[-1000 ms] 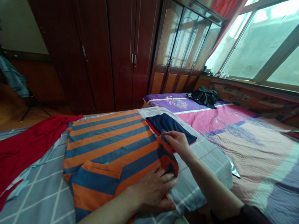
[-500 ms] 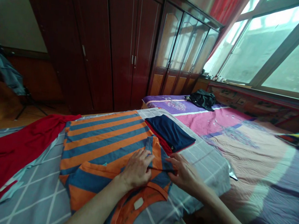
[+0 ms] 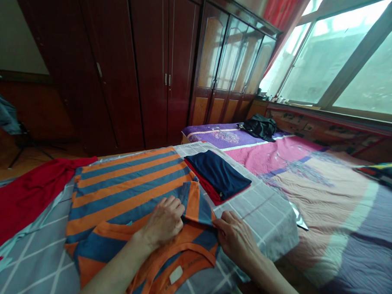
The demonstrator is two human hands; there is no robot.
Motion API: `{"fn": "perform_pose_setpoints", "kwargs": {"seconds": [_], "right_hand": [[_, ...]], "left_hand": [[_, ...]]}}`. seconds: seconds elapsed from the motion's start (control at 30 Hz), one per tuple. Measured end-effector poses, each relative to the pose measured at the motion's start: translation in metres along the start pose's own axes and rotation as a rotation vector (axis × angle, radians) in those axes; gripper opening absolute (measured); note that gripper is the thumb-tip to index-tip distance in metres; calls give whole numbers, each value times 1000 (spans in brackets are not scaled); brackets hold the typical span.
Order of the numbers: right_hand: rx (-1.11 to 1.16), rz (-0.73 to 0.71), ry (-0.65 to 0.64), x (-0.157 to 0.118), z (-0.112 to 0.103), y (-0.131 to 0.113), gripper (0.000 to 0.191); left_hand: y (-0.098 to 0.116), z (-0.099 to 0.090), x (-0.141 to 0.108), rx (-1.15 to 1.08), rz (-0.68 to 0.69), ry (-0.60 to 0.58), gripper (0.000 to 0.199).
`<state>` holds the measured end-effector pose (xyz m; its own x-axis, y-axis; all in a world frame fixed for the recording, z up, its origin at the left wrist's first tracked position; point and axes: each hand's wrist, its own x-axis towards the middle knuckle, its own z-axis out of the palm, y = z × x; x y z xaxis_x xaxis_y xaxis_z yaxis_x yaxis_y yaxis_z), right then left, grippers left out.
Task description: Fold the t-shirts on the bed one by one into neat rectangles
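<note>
An orange and blue striped shirt [image 3: 126, 183] lies spread on a grey checked cloth [image 3: 264, 219], its collar toward me and one sleeve folded inward over the body. My left hand [image 3: 167, 219] is closed on the shirt fabric at the left of that sleeve, fingers curled. At the sleeve's right corner, my right hand [image 3: 233, 233] pinches the fabric between thumb and fingers. Just beyond my hands sits a folded dark blue garment [image 3: 219, 174] on top of a red one [image 3: 207, 186].
Red clothing [image 3: 28, 187] lies at the left. On the right is a bed [image 3: 311, 186] with a patterned cover and a black item [image 3: 258, 127]. Dark wardrobes [image 3: 147, 75] stand behind, windows at the upper right.
My left fingers have curled closed on the fabric and my right fingers have tightened into a pinch. The sleeve's edge looks straighter and flatter. The whole view has shifted slightly.
</note>
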<state>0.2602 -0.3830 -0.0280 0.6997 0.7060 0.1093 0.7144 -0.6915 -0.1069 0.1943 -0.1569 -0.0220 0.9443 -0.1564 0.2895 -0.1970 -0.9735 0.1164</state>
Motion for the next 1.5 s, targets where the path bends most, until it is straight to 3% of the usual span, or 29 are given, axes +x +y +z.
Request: {"fn": "perform_pose_setpoints", "kwargs": {"seconds": [0.2, 0.3, 0.4, 0.5, 0.6, 0.77, 0.93, 1.07, 1.23, 1.5], "right_hand": [[-52, 26, -33, -2, -5, 1, 20], [-16, 9, -76, 0, -17, 0, 14], [34, -16, -35, 13, -32, -3, 16], [26, 20, 2, 43, -42, -7, 25], [3, 57, -47, 85, -44, -10, 33], [4, 42, -198, 144, -31, -8, 29], [35, 113, -379, 175, -24, 2, 29], [121, 182, -536, 187, -28, 7, 26], [248, 126, -652, 184, -34, 6, 24], [201, 73, -548, 188, -33, 19, 25]], "left_hand": [[2, 18, -3, -121, 52, -12, 44], [2, 29, -3, -96, 61, -50, 47], [2, 34, -3, -77, 67, -61, 49], [1, 33, -3, -77, 72, -62, 50], [1, 32, -4, -88, 78, -43, 51], [1, 33, -5, -91, 66, -38, 51], [2, 33, -4, -102, 72, -42, 51], [2, 32, -4, -116, 81, -45, 55], [2, 34, -4, -129, 91, -48, 56], [0, 37, -4, -88, 101, -52, 49]]}}
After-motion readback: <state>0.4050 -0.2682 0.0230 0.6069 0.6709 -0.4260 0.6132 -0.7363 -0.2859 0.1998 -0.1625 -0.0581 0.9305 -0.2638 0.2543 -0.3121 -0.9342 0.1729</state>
